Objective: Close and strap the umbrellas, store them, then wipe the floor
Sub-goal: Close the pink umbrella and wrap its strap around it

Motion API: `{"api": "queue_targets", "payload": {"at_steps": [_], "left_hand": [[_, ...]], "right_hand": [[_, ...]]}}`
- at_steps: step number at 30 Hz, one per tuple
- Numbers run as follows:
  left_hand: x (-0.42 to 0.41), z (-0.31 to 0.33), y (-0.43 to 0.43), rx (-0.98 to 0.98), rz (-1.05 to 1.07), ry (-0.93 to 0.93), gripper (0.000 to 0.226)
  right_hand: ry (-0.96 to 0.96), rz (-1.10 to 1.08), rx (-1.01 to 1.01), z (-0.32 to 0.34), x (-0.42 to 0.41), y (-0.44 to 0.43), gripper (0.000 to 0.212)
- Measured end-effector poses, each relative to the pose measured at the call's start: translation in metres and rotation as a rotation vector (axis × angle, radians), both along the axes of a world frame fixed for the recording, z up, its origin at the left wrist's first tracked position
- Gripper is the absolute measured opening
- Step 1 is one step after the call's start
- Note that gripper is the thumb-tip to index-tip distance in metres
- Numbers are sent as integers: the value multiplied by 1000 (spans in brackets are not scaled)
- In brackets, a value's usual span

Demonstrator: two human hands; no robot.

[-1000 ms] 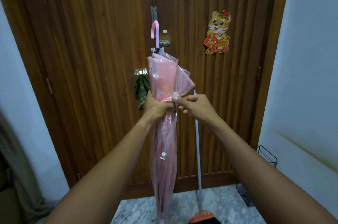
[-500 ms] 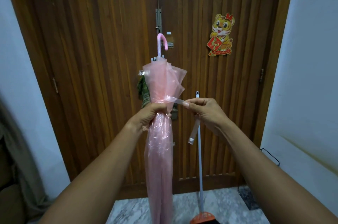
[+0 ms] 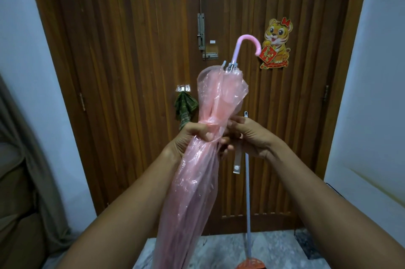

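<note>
Pink umbrella (image 3: 210,102) now aslant, handle (image 3: 249,41) rightward.

Both our bare forearms reach forward and upward from the lower corners and converge in the middle of the view. Our left hand (image 3: 192,140) is closed round the gathered waist of the pink umbrella (image 3: 197,192), gripping it tightly. Our right hand (image 3: 254,137) sits just beside it, back of the hand upward, fingers curled in toward the umbrella and holding the clear strap (image 3: 237,160), whose free end hangs below the palm.
</note>
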State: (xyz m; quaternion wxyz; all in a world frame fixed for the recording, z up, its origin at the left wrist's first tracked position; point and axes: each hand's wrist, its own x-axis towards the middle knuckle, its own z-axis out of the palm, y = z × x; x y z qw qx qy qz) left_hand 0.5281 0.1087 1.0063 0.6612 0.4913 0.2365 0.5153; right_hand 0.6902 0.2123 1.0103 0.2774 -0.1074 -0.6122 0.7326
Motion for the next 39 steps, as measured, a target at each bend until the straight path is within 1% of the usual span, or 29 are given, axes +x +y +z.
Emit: {"api": "queue_targets", "payload": {"at_steps": [3, 4, 6, 9, 10, 12, 13, 15, 16, 18, 19, 20, 22, 24, 26, 28, 29, 31, 32, 33, 35, 36, 37, 39], "left_hand": [[1, 3, 0, 31, 23, 8, 53], [2, 4, -1, 44, 0, 14, 53], [-1, 8, -1, 54, 23, 120, 52], [-14, 12, -1, 13, 314, 440, 38], [-17, 11, -1, 2, 379, 517, 35], [-19, 2, 4, 25, 516, 563, 39], [-17, -3, 8, 65, 566, 574, 45], [-7, -14, 17, 167, 640, 636, 46], [1, -19, 21, 218, 695, 652, 47], [10, -27, 29, 262, 899, 686, 49], [10, -30, 33, 257, 997, 702, 46], [8, -33, 36, 234, 1045, 702, 40], [4, -32, 37, 188, 1020, 647, 23], [0, -25, 34, 154, 976, 557, 18], [-3, -16, 31, 131, 880, 487, 25], [-3, -9, 28, 135, 735, 457, 35], [-1, -6, 26, 138, 663, 428, 37], [3, -6, 25, 119, 542, 338, 31], [4, -6, 25, 98, 497, 289, 28], [4, -7, 27, 74, 464, 245, 31], [5, -6, 30, 50, 400, 195, 48], [6, -4, 30, 36, 382, 187, 53], [8, -1, 29, 32, 388, 187, 52], [6, 2, 28, 56, 470, 237, 33]], "right_hand": [[-41, 27, 74, 4, -1, -5, 31], [-36, 21, 105, 5, -3, -5, 31], [-8, -40, 128, 7, -8, -3, 37], [-19, -254, 142, 7, -14, 4, 57], [-44, -322, 165, 5, -15, 7, 58], [-79, -431, 204, 3, -17, 9, 45], [-81, -482, 211, 1, -20, 9, 37], [-63, -572, 243, 0, -27, 4, 26], [-66, -604, 281, -1, -32, 0, 24], [-133, -627, 382, -2, -40, -6, 26], [-174, -616, 421, 0, -41, -8, 27], [-194, -578, 445, 2, -39, -7, 28], [-215, -457, 486, 7, -29, 0, 27], [-218, -380, 525, 9, -16, 6, 27], [-188, -362, 503, 7, -7, 12, 24], [-167, -361, 492, 7, -2, 18, 22], [-167, -355, 504, 7, -1, 20, 22], [-172, -316, 505, 10, 1, 20, 24], [-165, -281, 479, 11, 2, 20, 25], [-163, -242, 452, 12, 3, 19, 26], [-180, -181, 404, 11, 3, 18, 30], [-187, -162, 391, 10, 3, 19, 36], [-189, -160, 396, 9, 2, 19, 42], [-174, -184, 419, 6, 0, 21, 46]]}}
